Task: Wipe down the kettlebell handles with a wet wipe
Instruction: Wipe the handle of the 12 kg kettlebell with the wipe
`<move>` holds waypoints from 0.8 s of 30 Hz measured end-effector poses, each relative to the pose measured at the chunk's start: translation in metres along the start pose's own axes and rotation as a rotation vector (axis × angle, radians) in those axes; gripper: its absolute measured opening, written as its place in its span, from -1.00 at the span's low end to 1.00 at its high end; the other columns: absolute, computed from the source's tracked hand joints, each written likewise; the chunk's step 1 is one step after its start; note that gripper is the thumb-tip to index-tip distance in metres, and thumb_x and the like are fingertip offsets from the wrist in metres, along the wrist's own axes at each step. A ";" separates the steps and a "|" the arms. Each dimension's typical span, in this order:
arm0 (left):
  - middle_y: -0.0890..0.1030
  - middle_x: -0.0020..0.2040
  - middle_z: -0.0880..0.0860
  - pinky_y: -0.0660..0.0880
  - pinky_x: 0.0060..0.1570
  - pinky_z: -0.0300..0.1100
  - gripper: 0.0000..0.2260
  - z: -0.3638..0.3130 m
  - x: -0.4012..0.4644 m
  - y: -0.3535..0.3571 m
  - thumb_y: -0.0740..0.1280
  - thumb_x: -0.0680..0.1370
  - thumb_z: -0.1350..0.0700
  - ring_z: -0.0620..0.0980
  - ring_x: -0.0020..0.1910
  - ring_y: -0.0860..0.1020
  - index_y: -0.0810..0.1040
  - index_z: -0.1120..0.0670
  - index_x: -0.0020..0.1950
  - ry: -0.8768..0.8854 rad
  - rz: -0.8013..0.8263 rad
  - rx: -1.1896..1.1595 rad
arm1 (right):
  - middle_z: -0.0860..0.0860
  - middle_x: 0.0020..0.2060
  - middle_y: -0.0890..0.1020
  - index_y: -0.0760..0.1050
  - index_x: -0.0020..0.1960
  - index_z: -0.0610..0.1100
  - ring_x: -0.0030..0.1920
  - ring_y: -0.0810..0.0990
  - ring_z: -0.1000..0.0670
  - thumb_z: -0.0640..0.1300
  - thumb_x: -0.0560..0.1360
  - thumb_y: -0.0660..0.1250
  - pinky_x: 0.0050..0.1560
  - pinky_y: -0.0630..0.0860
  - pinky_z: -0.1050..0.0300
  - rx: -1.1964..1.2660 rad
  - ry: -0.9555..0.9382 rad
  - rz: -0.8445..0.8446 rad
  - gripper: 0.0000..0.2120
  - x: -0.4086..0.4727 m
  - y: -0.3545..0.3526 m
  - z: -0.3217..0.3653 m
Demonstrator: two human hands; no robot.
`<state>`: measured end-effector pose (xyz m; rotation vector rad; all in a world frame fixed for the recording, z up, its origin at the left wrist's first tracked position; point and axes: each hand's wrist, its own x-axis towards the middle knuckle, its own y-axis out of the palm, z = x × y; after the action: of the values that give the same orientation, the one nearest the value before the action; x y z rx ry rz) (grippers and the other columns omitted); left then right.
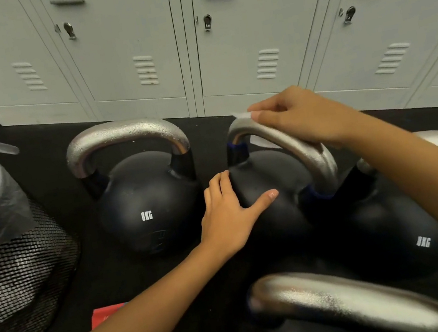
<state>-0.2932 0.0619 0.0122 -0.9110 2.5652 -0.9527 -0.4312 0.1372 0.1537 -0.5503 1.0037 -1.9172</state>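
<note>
Right hand wiping middle kettlebell handle, left hand steadying the bell.
Right hand [300, 119] fingers curled over the wet wipe [242, 115], pressing it on the steel handle [293, 144]; left hand [227, 214] fingers spread flat on the middle kettlebell [268, 186]. Wet-handled 8KG kettlebell [145, 205] left, two more near right, on black floor [41, 144]. Mesh bin [17, 274] far left; lockers [189, 39] behind.

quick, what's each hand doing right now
Left hand: open, fingers resting flat on the middle kettlebell.
Right hand: gripping a wipe against that kettlebell's handle.
</note>
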 end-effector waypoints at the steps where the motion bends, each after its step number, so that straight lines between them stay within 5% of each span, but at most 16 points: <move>1: 0.13 0.47 -0.12 0.30 0.26 -0.06 -0.09 0.000 0.000 0.000 0.28 0.37 -0.42 -0.11 0.44 0.11 0.07 0.02 0.54 -0.001 -0.001 0.000 | -0.06 -0.11 0.70 0.66 0.10 -0.06 -0.18 0.59 0.03 0.05 0.62 0.22 -0.06 0.49 0.10 0.055 0.050 -0.002 -0.70 -0.002 -0.001 -0.001; 5: 0.13 0.47 -0.12 0.30 0.24 -0.08 -0.09 0.000 -0.001 -0.001 0.28 0.36 -0.42 -0.11 0.44 0.11 0.06 0.03 0.54 -0.004 0.008 -0.007 | -0.15 -0.25 0.62 0.62 -0.03 -0.24 -0.27 0.56 -0.08 0.08 0.60 0.20 -0.18 0.49 0.06 0.092 0.237 0.034 -0.60 0.009 0.001 0.006; 7: 0.13 0.47 -0.12 0.30 0.24 -0.08 -0.09 -0.001 -0.001 -0.001 0.28 0.36 -0.42 -0.11 0.44 0.11 0.06 0.02 0.54 -0.006 0.009 -0.007 | -0.13 -0.18 0.62 0.60 -0.04 -0.20 -0.18 0.56 -0.09 0.04 0.63 0.13 -0.16 0.47 0.06 -0.036 0.170 0.024 -0.62 0.017 0.007 0.012; 9: 0.13 0.47 -0.12 0.30 0.25 -0.07 -0.09 0.000 0.000 -0.001 0.28 0.36 -0.43 -0.10 0.45 0.11 0.06 0.02 0.54 -0.015 0.010 -0.004 | -0.03 -0.31 0.52 0.50 -0.21 -0.11 -0.27 0.47 -0.01 -0.06 0.66 0.09 -0.31 0.34 0.14 -0.135 0.062 -0.003 -0.65 0.018 0.014 0.017; 11: 0.13 0.48 -0.12 0.30 0.26 -0.05 -0.10 0.000 0.000 0.000 0.27 0.37 -0.43 -0.10 0.45 0.11 0.06 0.01 0.54 -0.018 0.009 -0.005 | 0.03 -0.34 0.50 0.51 -0.18 -0.07 -0.32 0.45 0.06 -0.11 0.67 0.09 -0.25 0.35 0.18 -0.179 -0.038 -0.027 -0.68 0.009 0.019 0.018; 13: 0.13 0.48 -0.13 0.31 0.26 -0.04 -0.12 0.000 -0.001 0.001 0.27 0.38 -0.42 -0.10 0.44 0.12 0.06 0.00 0.53 -0.011 0.005 -0.005 | -0.07 -0.05 0.65 0.57 0.18 -0.13 -0.05 0.60 -0.06 -0.11 0.67 0.11 0.04 0.50 0.01 -0.230 -0.125 -0.077 -0.73 -0.002 0.022 0.010; 16: 0.11 0.49 -0.11 0.30 0.32 -0.06 -0.12 0.001 -0.003 0.002 0.25 0.39 -0.42 -0.10 0.45 0.11 0.05 0.00 0.54 0.010 -0.001 -0.004 | 0.00 0.39 0.47 0.34 0.50 -0.03 0.34 0.46 -0.11 -0.05 0.67 0.12 0.30 0.42 -0.13 -0.260 -0.164 -0.166 -0.60 -0.030 0.026 -0.010; 20: 0.06 0.55 -0.04 0.12 0.48 0.02 -0.10 0.002 -0.006 0.004 0.16 0.40 -0.44 -0.01 0.51 0.06 -0.03 0.03 0.57 0.043 -0.002 0.029 | 0.12 0.56 0.18 0.16 0.57 0.07 0.53 0.20 0.05 0.05 0.64 0.10 0.42 0.33 0.00 -0.237 -0.223 -0.254 -0.49 -0.080 0.040 -0.041; 24: -0.04 0.58 0.00 -0.05 0.52 0.04 -0.13 -0.003 -0.007 0.003 0.15 0.47 -0.39 0.00 0.54 -0.04 -0.11 0.06 0.57 0.043 0.017 0.090 | 0.08 0.58 0.13 0.13 0.58 0.00 0.55 0.14 0.08 0.03 0.67 0.09 0.44 0.22 0.16 -0.259 -0.254 -0.290 -0.50 -0.095 0.046 -0.054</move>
<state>-0.2905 0.0700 0.0128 -0.8518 2.5387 -1.0845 -0.3961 0.2285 0.0863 -1.1121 1.0548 -1.9121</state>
